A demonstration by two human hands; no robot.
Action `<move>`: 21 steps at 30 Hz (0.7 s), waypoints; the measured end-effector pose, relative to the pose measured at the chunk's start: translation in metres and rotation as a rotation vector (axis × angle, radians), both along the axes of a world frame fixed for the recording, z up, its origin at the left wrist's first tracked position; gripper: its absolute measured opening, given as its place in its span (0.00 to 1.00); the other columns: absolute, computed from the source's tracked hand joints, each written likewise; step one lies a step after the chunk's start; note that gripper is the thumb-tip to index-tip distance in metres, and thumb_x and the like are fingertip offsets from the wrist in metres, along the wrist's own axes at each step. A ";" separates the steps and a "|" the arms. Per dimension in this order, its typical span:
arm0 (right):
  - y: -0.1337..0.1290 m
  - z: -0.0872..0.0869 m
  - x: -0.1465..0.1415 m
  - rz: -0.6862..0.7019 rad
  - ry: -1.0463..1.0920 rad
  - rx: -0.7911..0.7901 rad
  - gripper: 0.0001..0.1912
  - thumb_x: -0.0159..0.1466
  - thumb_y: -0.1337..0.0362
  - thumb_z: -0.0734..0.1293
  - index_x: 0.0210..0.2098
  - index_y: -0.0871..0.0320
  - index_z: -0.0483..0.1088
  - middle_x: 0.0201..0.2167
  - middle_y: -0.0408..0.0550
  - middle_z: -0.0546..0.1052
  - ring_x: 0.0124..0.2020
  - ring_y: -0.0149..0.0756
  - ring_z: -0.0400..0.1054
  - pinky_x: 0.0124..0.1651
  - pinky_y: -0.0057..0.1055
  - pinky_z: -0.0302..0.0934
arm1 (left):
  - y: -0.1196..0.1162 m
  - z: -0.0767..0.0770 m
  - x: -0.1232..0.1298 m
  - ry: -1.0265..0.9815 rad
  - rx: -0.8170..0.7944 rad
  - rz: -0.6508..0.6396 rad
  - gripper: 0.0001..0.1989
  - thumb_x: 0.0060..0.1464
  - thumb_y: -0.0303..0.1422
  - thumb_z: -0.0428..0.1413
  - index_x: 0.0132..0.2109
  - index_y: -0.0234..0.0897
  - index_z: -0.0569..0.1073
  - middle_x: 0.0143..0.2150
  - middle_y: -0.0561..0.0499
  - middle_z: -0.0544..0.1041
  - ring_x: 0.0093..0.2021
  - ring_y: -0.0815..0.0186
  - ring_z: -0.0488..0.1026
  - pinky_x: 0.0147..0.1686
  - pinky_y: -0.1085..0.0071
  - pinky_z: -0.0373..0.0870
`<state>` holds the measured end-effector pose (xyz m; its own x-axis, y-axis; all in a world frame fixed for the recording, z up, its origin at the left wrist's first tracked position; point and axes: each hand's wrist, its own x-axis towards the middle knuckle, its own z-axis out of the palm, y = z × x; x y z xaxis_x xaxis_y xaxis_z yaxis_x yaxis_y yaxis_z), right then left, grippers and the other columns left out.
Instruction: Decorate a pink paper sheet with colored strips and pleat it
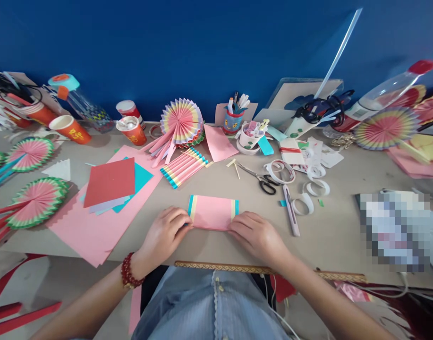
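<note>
A pink paper (213,212) with yellow and blue strips along its left and right ends lies on the table in front of my body. My left hand (168,232) has its fingers pressed together on the paper's lower left corner. At the lower right corner, my right hand (258,236) grips the edge in the same way, thumb hidden. Just behind the paper is an accordion-folded strip piece (184,167) in pink, yellow and blue. A finished-looking round paper fan (182,120) leans near the wall.
Scissors (264,182), a purple cutter (291,212) and a tape roll (280,171) lie right of the paper. Coloured sheets (112,182) rest on the left, beside green-edged fans (37,203). Cups (131,131) and bottles line the blue wall. A patterned ruler (223,267) lies along the front edge.
</note>
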<state>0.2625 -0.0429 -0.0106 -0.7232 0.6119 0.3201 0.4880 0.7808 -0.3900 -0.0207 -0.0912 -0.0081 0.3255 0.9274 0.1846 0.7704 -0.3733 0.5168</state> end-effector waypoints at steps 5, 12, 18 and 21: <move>0.010 0.005 -0.003 -0.052 0.020 -0.174 0.09 0.70 0.66 0.61 0.40 0.55 0.74 0.37 0.49 0.79 0.40 0.39 0.73 0.43 0.35 0.68 | 0.012 0.005 -0.004 -0.044 -0.136 0.057 0.08 0.65 0.36 0.53 0.38 0.40 0.74 0.36 0.52 0.77 0.39 0.63 0.73 0.42 0.65 0.66; 0.017 0.006 -0.010 -0.092 -0.118 -0.241 0.06 0.70 0.65 0.62 0.40 0.55 0.72 0.38 0.47 0.80 0.40 0.40 0.74 0.42 0.35 0.65 | 0.030 0.022 -0.005 0.004 -0.286 0.020 0.08 0.63 0.33 0.52 0.35 0.38 0.73 0.37 0.52 0.74 0.33 0.67 0.71 0.35 0.70 0.64; 0.023 0.008 -0.012 -0.095 -0.221 -0.272 0.07 0.71 0.64 0.61 0.40 0.56 0.71 0.38 0.48 0.79 0.40 0.41 0.74 0.41 0.33 0.63 | 0.043 0.020 -0.011 0.066 -0.330 -0.020 0.07 0.63 0.34 0.53 0.36 0.38 0.74 0.36 0.54 0.75 0.35 0.67 0.71 0.34 0.72 0.61; 0.025 0.010 -0.013 -0.090 -0.250 -0.282 0.08 0.71 0.63 0.61 0.40 0.56 0.71 0.37 0.48 0.79 0.39 0.41 0.73 0.40 0.32 0.61 | 0.049 0.017 -0.014 0.093 -0.347 -0.061 0.09 0.62 0.35 0.54 0.36 0.38 0.74 0.35 0.54 0.75 0.34 0.67 0.71 0.34 0.72 0.61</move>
